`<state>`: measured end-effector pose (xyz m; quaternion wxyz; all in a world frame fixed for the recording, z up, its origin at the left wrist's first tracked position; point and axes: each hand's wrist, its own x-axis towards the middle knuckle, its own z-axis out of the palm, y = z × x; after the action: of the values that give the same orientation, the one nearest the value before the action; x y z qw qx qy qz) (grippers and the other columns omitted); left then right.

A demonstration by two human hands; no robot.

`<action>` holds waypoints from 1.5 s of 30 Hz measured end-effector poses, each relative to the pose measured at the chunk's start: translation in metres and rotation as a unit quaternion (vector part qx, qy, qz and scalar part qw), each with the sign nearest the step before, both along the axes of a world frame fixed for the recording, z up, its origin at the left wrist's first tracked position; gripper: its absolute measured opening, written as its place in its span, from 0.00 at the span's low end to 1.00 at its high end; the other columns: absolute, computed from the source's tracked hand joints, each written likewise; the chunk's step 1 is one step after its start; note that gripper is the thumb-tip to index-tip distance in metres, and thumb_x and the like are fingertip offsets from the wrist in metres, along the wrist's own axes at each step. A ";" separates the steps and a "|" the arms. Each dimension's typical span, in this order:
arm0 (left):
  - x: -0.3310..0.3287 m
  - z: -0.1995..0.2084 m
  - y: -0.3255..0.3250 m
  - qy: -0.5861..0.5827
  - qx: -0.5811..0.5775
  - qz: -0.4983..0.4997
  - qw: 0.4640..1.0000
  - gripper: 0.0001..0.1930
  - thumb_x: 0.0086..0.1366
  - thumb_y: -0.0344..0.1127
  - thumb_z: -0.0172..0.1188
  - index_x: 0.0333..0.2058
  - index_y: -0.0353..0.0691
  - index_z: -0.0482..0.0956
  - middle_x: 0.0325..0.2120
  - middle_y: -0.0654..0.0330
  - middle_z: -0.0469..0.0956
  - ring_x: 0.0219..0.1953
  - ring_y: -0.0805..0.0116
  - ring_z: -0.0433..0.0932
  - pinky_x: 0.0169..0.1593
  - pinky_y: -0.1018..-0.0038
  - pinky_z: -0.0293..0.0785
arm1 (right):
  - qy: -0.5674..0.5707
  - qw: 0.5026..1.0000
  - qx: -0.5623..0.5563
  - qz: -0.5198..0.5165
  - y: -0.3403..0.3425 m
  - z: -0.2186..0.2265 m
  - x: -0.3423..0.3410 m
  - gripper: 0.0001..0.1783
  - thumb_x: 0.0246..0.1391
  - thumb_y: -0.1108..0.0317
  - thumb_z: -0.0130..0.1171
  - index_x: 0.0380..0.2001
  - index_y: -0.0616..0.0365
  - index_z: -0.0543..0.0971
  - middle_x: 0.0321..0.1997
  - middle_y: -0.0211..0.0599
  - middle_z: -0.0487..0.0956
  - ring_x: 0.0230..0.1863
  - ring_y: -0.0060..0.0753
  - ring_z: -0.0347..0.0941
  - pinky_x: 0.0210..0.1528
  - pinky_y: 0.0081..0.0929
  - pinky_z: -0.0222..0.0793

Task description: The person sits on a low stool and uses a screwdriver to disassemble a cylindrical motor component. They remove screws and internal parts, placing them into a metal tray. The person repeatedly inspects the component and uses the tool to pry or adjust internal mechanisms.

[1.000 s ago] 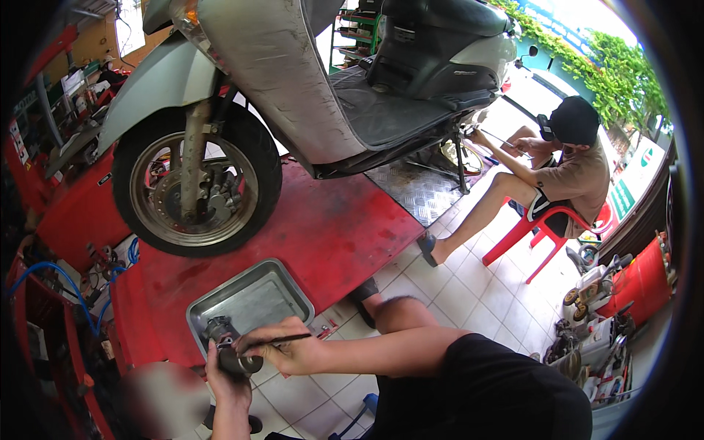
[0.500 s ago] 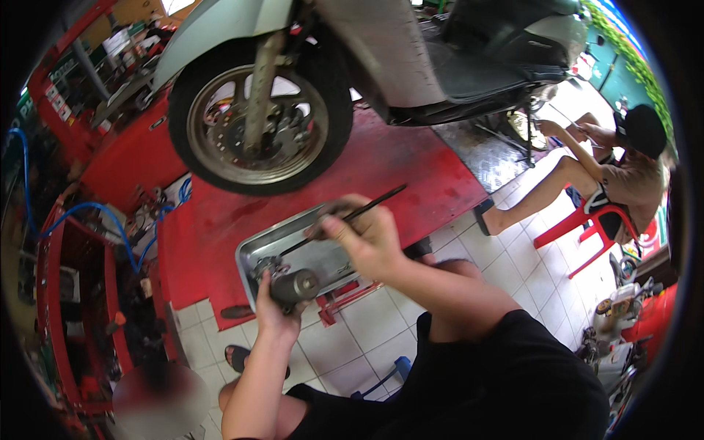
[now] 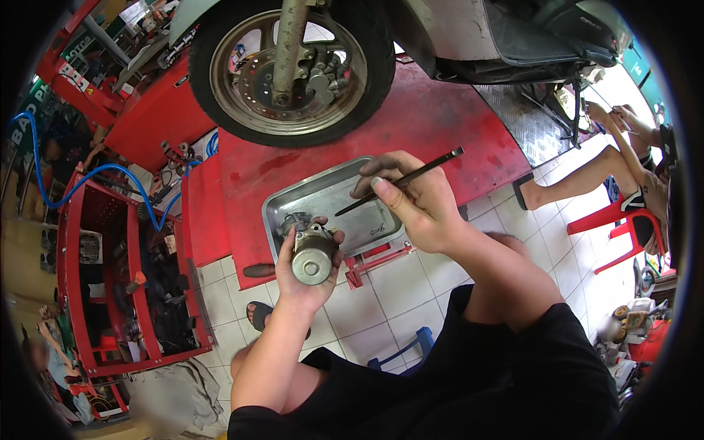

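My left hand (image 3: pixel 304 292) is wrapped around a starter motor (image 3: pixel 313 262), a grey metal cylinder whose round end faces me and whose flanged end points away. Beyond it, a metal part (image 3: pixel 295 222) shows over the tray's left end; I cannot tell whether it is joined to the motor. Between thumb and fingers, my right hand (image 3: pixel 422 202) pinches a thin dark stick (image 3: pixel 438 162). Its lower tip hangs over the shallow metal tray (image 3: pixel 317 192), apart from the motor. Small metal pieces (image 3: pixel 378 229) lie at the tray's right end.
The tray sits on a red lift platform (image 3: pixel 455 150) under a scooter's front wheel (image 3: pixel 290 73). A dark handle (image 3: pixel 258 270) juts from the platform's front edge. Left stands a red tool cart (image 3: pixel 136 293) with a blue hose (image 3: pixel 103 172). Another person sits on a red stool (image 3: pixel 623 224) at right.
The motor has turned so its end faces up toward me. The stick's tip has drawn away from the motor, and my right hand is farther from my left. The view has shifted.
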<state>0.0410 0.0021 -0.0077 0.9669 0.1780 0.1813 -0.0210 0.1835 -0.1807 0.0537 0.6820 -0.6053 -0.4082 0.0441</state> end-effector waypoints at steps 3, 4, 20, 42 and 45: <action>-0.005 0.000 0.000 -0.012 -0.023 0.002 1.000 0.25 0.71 0.57 0.47 0.53 0.45 0.73 0.40 0.47 0.78 0.30 0.61 0.76 0.27 0.77 0.72 | -0.030 0.996 -0.084 -0.020 0.001 0.002 0.013 0.10 0.66 0.71 0.54 0.46 0.66 0.75 0.31 0.44 0.83 0.33 0.34 0.82 0.39 0.26 0.75; -0.007 0.000 0.000 -0.018 -0.031 0.006 0.999 0.25 0.71 0.57 0.46 0.53 0.45 0.73 0.39 0.47 0.78 0.29 0.61 0.76 0.26 0.77 0.72 | -0.012 0.980 -0.196 -0.035 0.003 0.006 0.018 0.12 0.65 0.68 0.55 0.46 0.65 0.76 0.29 0.46 0.82 0.32 0.43 0.82 0.38 0.34 0.76; -0.028 0.021 0.007 -0.065 -0.091 0.014 0.994 0.28 0.71 0.62 0.42 0.54 0.46 0.71 0.41 0.50 0.74 0.28 0.62 0.72 0.27 0.74 0.72 | -0.253 0.661 -0.700 0.096 0.049 -0.089 0.029 0.16 0.50 0.73 0.62 0.45 0.59 0.82 0.47 0.47 0.83 0.50 0.50 0.81 0.47 0.41 0.79; -0.027 0.026 0.004 -0.008 -0.054 0.084 0.995 0.25 0.72 0.58 0.47 0.54 0.44 0.71 0.42 0.47 0.75 0.35 0.56 0.79 0.37 0.74 0.84 | -0.263 0.695 -0.660 0.106 0.047 -0.097 0.039 0.15 0.43 0.71 0.66 0.38 0.63 0.83 0.44 0.52 0.82 0.47 0.52 0.82 0.48 0.42 0.79; -0.026 0.025 0.004 -0.005 -0.058 0.088 0.994 0.25 0.72 0.58 0.46 0.53 0.44 0.72 0.41 0.48 0.75 0.35 0.56 0.79 0.38 0.74 0.84 | -0.257 0.706 -0.654 0.093 0.047 -0.102 0.038 0.15 0.43 0.72 0.66 0.38 0.63 0.83 0.45 0.52 0.82 0.48 0.52 0.81 0.48 0.42 0.79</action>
<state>0.0147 0.0057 0.0173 0.9746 0.1047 0.1901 0.0544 0.2212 -0.1338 -0.0483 -0.0235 -0.8461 -0.4910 0.2060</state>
